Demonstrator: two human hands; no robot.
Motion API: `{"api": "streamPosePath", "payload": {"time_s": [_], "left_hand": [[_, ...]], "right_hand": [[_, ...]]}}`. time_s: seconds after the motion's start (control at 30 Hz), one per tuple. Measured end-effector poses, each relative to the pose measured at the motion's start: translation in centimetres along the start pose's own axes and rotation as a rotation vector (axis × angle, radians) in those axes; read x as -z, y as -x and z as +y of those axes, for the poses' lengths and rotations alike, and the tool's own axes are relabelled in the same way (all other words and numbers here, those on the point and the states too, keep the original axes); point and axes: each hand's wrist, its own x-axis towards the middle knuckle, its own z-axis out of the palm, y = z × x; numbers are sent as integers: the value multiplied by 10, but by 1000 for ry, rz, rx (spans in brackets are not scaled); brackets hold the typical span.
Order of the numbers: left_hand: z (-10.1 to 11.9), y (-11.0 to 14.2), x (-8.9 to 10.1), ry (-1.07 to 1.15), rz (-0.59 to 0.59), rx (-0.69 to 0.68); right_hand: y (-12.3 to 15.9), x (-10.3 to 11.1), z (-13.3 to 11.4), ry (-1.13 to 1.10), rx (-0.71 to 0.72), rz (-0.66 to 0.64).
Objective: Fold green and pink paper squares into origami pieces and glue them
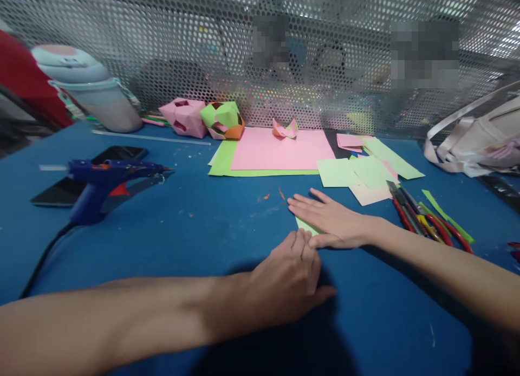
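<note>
A small piece of light green paper (306, 226) lies on the blue table, mostly covered by my two hands. My right hand (329, 220) rests flat over it, fingers stretched out toward the left. At the paper's near edge, my left hand (290, 270) is closed, its fingers curled down against the paper and its thumb sticking out to the right. The left fingertips are hidden beneath the knuckles. Both hands touch or nearly touch each other at the paper.
At left, a blue glue gun (95, 186) lies on a black phone (60, 194), near a tumbler (93, 94). Folded paper shapes (187, 116) and pink sheets (280, 154) line the back. Green paper pieces (337, 173), a cutter (402, 208), red-handled pliers (442, 224) and a bag (483, 132) are right.
</note>
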Motion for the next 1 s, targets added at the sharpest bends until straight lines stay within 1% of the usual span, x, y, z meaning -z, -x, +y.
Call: {"api": "streamPosePath", "payload": {"time_s": [0.07,0.17,0.27,0.4,0.53,0.6,0.67,0.8,0.87,0.93,1.0], "left_hand": [[-3,1,0,14,-4,-13],[-6,3,1,14,-16,-33],[-8,3,2,-9,-21,-44],[-8,3,2,-30,-13,-65],[-10,-1,6,-11,-54,-78],[-12,-6,9,13,-82,-67],[-17,-10,12,45,-122,-52],[-31,-19,14,159,-203,16],[-40,-21,13,231,-195,50],[-48,-23,10,280,-165,71],[-56,-24,7,318,-172,113]], "right_hand": [[-4,0,2,11,5,18],[6,-3,1,28,-5,33],[31,-9,-3,34,-22,41],[75,-15,-14,50,-88,38],[114,-20,-25,81,-168,17],[128,-22,-29,97,-191,41],[136,-24,-31,118,-204,114],[139,-24,-33,140,-224,346],[133,-22,-34,141,-267,439],[124,-20,-34,128,-322,486],[113,-19,-33,103,-364,492]]}}
